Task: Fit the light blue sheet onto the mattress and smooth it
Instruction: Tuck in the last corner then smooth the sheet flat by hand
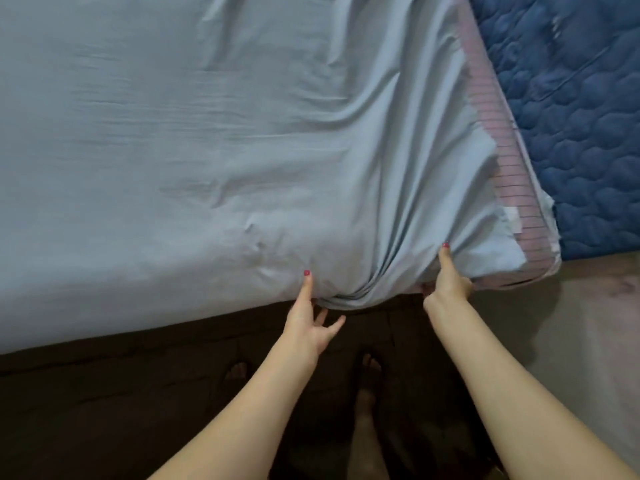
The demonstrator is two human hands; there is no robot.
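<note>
Dark flooring [104, 410] is showing below a mattress [512, 188] whose pink, line-striped side is peeking out at the corner. Soft light blue sheet [173, 133] is covering its top, bunching into deep folds there. Left hand [308, 320] is pressing the edge, fingers splayed (grip released); right hand [450, 278] is grasping gathered fabric beside a quilted navy mattress [581, 116].
</note>
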